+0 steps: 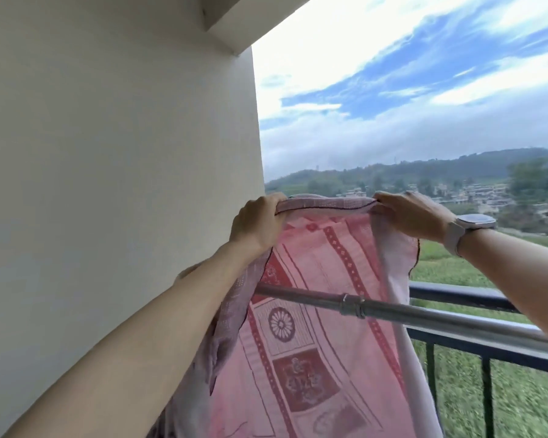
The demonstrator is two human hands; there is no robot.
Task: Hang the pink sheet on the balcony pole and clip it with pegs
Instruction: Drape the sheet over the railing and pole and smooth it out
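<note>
The pink sheet (326,311) is held up in the middle of the frame, its top edge stretched taut between the two hands. That edge is gripped by the left hand (260,221), fingers curled over it at centre left, and pinched by the right hand (408,216) at centre right, thumb and fingers closed on the folded hem. A pale watch (469,226) is worn on the right wrist. The sheet is seen hanging down behind the grey metal pole (424,314), which crosses the lower right of the frame with a coupling joint at its middle (whether cloth and pole touch cannot be told). A dark balcony railing (487,349) is seen just beyond the pole at the lower right. The left half of the frame is filled by a plain pale wall (108,153). Cloudy blue sky, green hills and distant buildings are seen at the upper and middle right.
</note>
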